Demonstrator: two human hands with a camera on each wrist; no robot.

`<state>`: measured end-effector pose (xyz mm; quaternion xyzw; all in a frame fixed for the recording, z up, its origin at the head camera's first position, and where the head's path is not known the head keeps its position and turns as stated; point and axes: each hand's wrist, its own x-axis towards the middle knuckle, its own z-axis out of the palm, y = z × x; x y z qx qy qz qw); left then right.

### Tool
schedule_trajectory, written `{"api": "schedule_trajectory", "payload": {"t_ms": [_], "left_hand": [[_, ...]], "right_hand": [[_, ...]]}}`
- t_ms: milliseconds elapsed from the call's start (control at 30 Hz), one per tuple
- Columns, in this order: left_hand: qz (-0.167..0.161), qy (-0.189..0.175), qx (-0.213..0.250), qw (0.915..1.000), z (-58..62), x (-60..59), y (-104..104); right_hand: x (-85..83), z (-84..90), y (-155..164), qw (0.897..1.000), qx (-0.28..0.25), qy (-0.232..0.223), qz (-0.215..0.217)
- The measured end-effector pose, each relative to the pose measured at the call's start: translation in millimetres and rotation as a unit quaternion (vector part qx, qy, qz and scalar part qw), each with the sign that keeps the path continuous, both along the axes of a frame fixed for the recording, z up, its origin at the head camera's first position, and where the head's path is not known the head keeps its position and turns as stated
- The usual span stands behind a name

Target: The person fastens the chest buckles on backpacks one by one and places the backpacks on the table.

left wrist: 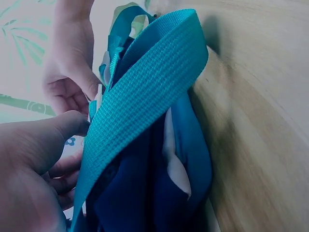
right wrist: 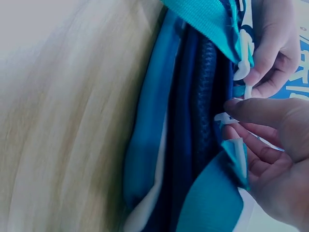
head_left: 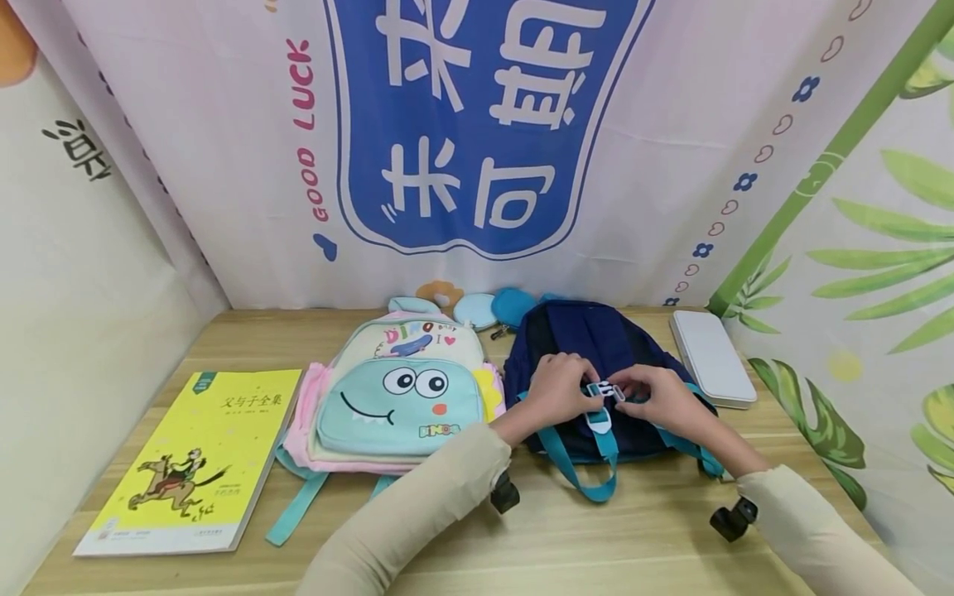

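Observation:
A dark navy backpack with teal straps lies on the table, strap side up. Over its middle, my left hand pinches one half of a white plastic buckle between thumb and fingers. From the other side, my right hand pinches the other half. The two halves meet or nearly meet; I cannot tell whether they are joined. A teal strap loops close to the left hand, and a white strap adjuster hangs just below the buckle. In the right wrist view, fingertips partly hide the buckle.
Left of the navy backpack lies a pastel dinosaur backpack with a loose teal strap. A yellow book is at the far left. A white box sits at the right, near the back curtain.

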<state>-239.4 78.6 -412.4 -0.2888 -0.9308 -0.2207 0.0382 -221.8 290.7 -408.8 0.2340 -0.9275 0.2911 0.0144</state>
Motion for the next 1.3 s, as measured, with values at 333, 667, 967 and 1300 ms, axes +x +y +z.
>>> {"api": "schedule_trajectory", "payload": {"t_ms": [333, 667, 967, 1300], "left_hand": [[-0.009, -0.006, 0.005, 0.9999, 0.1, -0.7, -5.5], [-0.01, -0.015, 0.004, 0.9998, -2.5, -2.1, -7.1], [-0.006, -0.007, 0.0, 1.0, -5.0, -2.6, -6.8], [-0.007, -0.004, 0.007, 0.9999, -6.3, -3.8, -6.2]], "right_hand": [[-0.4, -2.4, 3.7, 1.0, 0.024, -0.005, 0.001], [1.3, -7.6, 5.2, 1.0, 0.009, 0.027, 0.008], [0.9, -2.6, 2.9, 0.998, 0.023, 0.05, 0.03], [1.7, 3.0, 0.0, 0.993, 0.096, 0.057, 0.029]]}}
